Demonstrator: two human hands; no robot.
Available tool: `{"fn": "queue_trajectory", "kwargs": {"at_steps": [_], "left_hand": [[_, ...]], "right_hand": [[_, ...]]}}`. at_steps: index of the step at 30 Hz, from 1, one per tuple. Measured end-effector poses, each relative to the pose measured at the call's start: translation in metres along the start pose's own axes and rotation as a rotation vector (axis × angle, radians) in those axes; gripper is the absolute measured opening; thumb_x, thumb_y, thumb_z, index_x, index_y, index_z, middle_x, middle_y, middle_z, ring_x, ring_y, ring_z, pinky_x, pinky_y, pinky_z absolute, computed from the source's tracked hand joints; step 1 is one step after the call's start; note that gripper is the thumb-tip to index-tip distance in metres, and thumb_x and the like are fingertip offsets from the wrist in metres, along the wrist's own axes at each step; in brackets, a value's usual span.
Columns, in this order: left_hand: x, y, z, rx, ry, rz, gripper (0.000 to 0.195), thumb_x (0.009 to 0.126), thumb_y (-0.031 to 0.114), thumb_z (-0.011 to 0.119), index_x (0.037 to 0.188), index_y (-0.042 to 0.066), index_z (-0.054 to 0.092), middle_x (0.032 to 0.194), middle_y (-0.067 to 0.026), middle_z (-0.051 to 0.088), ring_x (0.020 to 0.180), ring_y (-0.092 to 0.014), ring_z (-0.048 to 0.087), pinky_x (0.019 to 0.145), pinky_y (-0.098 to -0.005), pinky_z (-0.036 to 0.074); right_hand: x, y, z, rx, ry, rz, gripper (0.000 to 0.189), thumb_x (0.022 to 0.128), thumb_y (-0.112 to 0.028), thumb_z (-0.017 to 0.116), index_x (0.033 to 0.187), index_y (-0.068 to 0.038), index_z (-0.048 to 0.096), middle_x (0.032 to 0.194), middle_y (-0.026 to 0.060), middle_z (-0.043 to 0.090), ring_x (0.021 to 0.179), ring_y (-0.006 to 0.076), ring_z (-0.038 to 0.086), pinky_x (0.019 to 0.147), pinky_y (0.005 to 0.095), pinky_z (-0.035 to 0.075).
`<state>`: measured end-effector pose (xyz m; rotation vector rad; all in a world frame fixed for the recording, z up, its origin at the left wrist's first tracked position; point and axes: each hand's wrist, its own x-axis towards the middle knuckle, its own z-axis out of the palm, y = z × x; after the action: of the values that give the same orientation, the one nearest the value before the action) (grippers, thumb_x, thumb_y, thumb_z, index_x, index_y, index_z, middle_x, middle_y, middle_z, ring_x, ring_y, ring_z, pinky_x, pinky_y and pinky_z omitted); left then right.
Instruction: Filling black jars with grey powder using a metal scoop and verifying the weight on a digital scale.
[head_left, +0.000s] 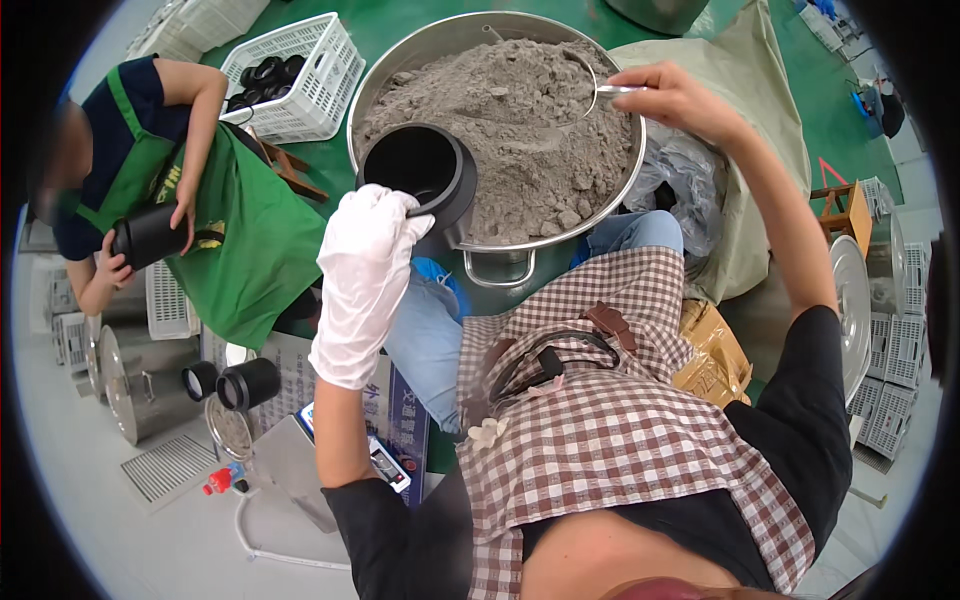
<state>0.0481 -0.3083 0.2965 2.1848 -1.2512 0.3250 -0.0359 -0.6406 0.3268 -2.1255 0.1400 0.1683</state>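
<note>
My left hand (371, 225), in a white glove, grips the rim of a black cylindrical container (431, 169) over the near left edge of a large round steel tub (499, 244). The container's dark open mouth faces up. Grey-brown clumpy powder (480, 90) fills much of the tub in a mound. My bare right hand (667, 97), at the tub's right rim, holds the metal handle of a round scoop or sieve (598, 90), whose bowl lies in the powder and is partly hidden.
At the left a co-worker in a green apron (247, 232) holds another black container (150, 234). A white crate (300, 120) with black parts stands behind. Black containers (249, 384) and a scale-like steel box (289, 465) lie lower left. Plastic bags (682, 180) and a cardboard box (712, 352) are at right.
</note>
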Motion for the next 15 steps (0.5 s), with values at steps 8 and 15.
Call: {"fn": "queue_trajectory", "kwargs": {"at_steps": [8, 15], "left_hand": [[0.03, -0.011, 0.018, 0.126, -0.082, 0.211, 0.016, 0.068, 0.009, 0.064, 0.076, 0.004, 0.05, 0.073, -0.0105, 0.049, 0.07, -0.028, 0.05, 0.062, -0.036, 0.04], [0.053, -0.009, 0.039, 0.342, -0.159, 0.414, 0.015, 0.068, 0.016, 0.062, 0.072, 0.009, 0.05, 0.073, -0.0058, 0.048, 0.07, -0.023, 0.051, 0.058, -0.0335, 0.045]], "right_hand": [[0.007, -0.055, -0.032, -0.294, -0.16, 0.003, 0.027, 0.081, -0.019, 0.057, 0.1, 0.001, 0.059, 0.06, -0.0075, 0.044, 0.049, -0.0003, 0.033, 0.042, 0.0188, 0.024], [0.061, -0.095, -0.039, -0.73, -0.468, -0.116, 0.028, 0.076, -0.024, 0.058, 0.077, 0.004, 0.06, 0.063, 0.0092, 0.057, 0.06, 0.0159, 0.05, 0.058, 0.0307, 0.04]]}}
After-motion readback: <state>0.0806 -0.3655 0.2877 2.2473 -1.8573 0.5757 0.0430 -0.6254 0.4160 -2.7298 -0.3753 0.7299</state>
